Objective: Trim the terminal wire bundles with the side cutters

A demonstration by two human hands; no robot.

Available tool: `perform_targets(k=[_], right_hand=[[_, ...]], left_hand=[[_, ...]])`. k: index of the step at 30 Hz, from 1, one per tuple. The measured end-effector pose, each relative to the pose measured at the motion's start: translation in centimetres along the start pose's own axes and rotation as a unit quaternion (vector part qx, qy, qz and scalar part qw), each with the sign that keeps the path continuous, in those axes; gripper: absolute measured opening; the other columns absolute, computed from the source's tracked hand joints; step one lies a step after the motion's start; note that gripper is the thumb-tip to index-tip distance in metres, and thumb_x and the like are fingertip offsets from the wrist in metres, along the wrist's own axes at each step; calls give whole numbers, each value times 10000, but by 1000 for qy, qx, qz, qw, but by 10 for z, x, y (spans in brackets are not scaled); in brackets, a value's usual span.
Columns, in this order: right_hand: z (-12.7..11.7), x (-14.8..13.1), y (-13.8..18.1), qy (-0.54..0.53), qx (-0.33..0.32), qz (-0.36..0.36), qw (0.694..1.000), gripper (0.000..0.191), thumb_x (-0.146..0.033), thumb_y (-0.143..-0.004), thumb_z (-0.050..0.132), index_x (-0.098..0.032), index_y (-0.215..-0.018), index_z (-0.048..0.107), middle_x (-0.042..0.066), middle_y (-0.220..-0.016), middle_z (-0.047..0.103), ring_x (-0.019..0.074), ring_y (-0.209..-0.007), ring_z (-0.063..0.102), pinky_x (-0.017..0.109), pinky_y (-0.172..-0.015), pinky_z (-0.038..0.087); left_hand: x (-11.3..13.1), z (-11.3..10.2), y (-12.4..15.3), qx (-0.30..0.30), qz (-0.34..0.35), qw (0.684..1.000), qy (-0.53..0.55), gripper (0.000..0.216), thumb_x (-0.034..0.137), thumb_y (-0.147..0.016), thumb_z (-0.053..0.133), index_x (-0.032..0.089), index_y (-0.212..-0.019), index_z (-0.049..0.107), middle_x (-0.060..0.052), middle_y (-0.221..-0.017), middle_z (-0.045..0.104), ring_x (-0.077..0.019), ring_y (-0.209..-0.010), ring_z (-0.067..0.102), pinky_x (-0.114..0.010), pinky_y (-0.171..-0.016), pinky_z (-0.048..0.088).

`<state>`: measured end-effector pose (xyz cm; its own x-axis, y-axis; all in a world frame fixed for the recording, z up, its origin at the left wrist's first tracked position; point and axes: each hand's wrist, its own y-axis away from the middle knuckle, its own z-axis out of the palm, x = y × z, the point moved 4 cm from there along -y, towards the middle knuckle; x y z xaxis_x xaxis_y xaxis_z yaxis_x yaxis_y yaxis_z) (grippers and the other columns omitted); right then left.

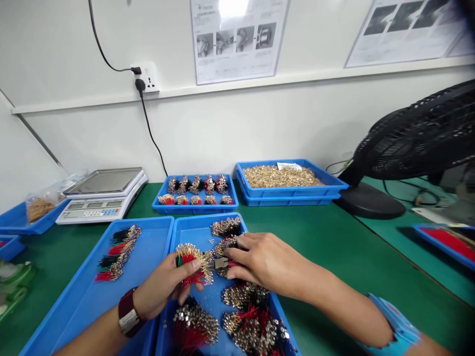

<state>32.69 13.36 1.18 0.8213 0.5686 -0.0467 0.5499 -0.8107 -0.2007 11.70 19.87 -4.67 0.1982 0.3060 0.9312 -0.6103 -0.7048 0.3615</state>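
Note:
My left hand (158,287) is closed around a bundle of red and green wires with gold terminals (191,257), the terminal ends fanned to the right. In my right hand (267,262) is a pair of pliers (220,263) with reddish handles, its jaws against the right side of that bundle. Whether the jaws grip a terminal cannot be made out. Both hands are over a blue tray (193,225). Silver-tipped wire bundles (196,321) lie in the tray below my left hand, and more bundles (256,326) run along its right side.
Left of it is another blue tray (81,301) with a row of wire bundles (120,252). Behind stand a scale (102,195), a tray of sorted bundles (195,210), and stacked trays (293,200) of gold terminals. A black fan (371,198) stands at the right.

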Motion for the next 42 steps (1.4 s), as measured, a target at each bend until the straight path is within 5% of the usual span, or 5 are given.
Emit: perform_targets(k=[8,23,31,42], right_hand=[[-3,2,1,-26,26,-1,999,542,-613,-1062,325,-198,-1087,673,40,-811,601,188,-684,524,345,-614,320],[-1,3,0,-34,17,-17,999,573,-599,-1071,303,-169,-1109,680,84,-880,632,207,-764,563,360,-684,400],[-2,2,0,-33,-5,-21,999,514,-590,-1070,341,-186,-912,618,30,-758,585,163,-668,495,335,-608,301],[-6,6,2,-18,24,4,1000,568,-608,-1071,300,-179,-1018,669,45,-796,586,173,-672,503,339,-624,317]], left_hand=[[1,0,0,16,26,998,-51,482,628,-823,722,175,-878,566,8,-644,730,-42,-386,419,-184,-410,293],[0,0,0,-58,-25,998,-7,476,588,-740,809,185,-847,580,18,-561,693,-60,-358,441,-172,-330,245],[0,0,0,17,3,999,-37,533,644,-774,758,172,-939,576,12,-618,729,-49,-372,417,-189,-403,275],[1,-3,-1,7,32,998,-62,540,673,-743,777,162,-781,608,-9,-583,698,-56,-387,425,-196,-396,295]])
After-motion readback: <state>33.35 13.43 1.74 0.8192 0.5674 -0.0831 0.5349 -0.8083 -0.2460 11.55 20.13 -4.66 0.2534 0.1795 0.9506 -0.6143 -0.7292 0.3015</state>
